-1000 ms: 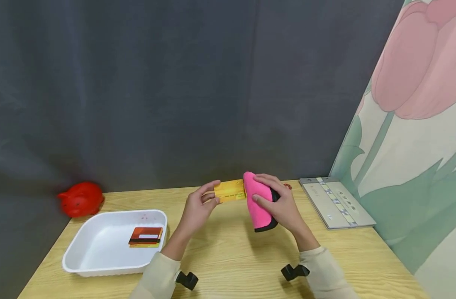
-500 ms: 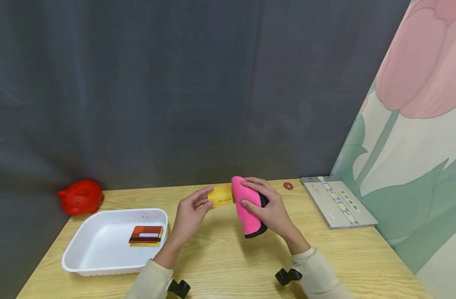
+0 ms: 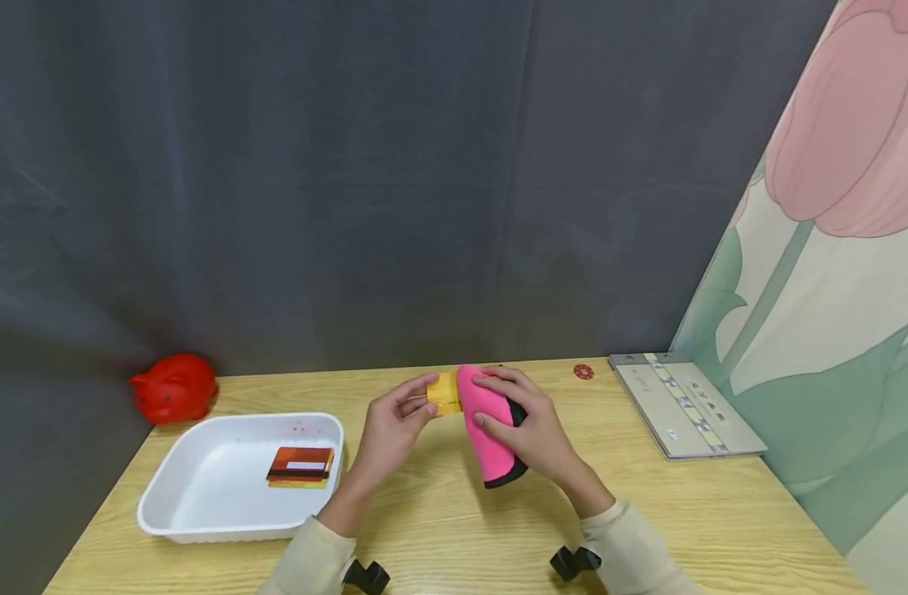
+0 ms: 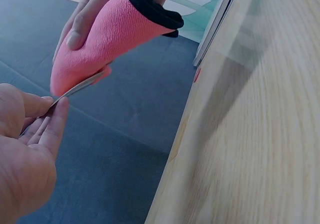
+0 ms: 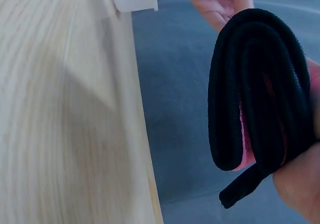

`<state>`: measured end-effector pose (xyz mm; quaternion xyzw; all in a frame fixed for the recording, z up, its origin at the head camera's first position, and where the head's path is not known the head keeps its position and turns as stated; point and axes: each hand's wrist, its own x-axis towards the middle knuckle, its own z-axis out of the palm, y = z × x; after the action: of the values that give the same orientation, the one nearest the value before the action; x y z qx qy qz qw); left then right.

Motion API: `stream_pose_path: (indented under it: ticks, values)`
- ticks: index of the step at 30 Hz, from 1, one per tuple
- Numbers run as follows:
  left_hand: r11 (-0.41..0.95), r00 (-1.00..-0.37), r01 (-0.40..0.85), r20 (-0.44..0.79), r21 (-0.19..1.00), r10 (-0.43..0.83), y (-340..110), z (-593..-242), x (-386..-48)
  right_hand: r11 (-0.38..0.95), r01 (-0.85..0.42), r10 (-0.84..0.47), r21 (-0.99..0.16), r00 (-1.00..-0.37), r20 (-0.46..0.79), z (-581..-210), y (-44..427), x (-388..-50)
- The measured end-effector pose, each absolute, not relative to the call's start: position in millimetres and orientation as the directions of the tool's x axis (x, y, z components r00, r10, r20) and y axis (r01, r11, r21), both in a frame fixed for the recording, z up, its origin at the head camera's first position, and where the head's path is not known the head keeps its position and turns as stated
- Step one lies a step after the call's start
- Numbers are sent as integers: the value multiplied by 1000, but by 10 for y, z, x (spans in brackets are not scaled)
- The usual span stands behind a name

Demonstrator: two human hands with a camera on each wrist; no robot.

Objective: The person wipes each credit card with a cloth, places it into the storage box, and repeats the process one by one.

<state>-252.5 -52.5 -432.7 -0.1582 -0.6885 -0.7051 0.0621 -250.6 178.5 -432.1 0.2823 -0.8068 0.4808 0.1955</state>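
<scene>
A yellow card [image 3: 444, 393] is pinched between the thumb and fingers of the left hand [image 3: 391, 424]. Its right end meets a folded pink cloth [image 3: 488, 426] with black edging, which the right hand [image 3: 534, 421] grips from the right side. In the left wrist view the card [image 4: 80, 85] lies edge-on against the underside of the pink cloth [image 4: 107, 38], and the left hand [image 4: 32, 149] holds its near end. Several folded layers of black edging [image 5: 260, 88] show in the right wrist view, with the right hand [image 5: 302, 184] around them.
At the left stands a white tray [image 3: 150, 504] with orange and yellow cards [image 3: 300, 466] in it. Behind it sits a red piggy bank [image 3: 175, 388]. A red chip [image 3: 583, 372] and a grey book [image 3: 687, 405] lie at the back right, by the dark curtain [image 3: 394, 182].
Less of the yellow card shows between the left hand and the pink cloth. The cloth and right hand have moved left and slightly down, closer to the left hand.
</scene>
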Motion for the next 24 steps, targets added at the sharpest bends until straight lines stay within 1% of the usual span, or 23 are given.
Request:
stream_pose_path:
  ticks: [8, 12, 19, 24]
  values:
    - [19, -946, 303, 298, 953, 127, -518, -4332, -2502, 352, -679, -326, -644, -734, 596, -4383, 1617, -2424]
    - [25, -945, 306, 300, 952, 129, -538, -4324, -2498, 343, -689, -333, -638, -724, 604, -4368, 1565, -2387]
    - [28, -943, 312, 306, 950, 130, -553, -4302, -2490, 391, -652, -310, -649, -757, 575, -4328, 1583, -2389]
    - [40, -942, 315, 308, 948, 131, -558, -4280, -2487, 433, -607, -246, -666, -791, 561, -4348, 1663, -2452]
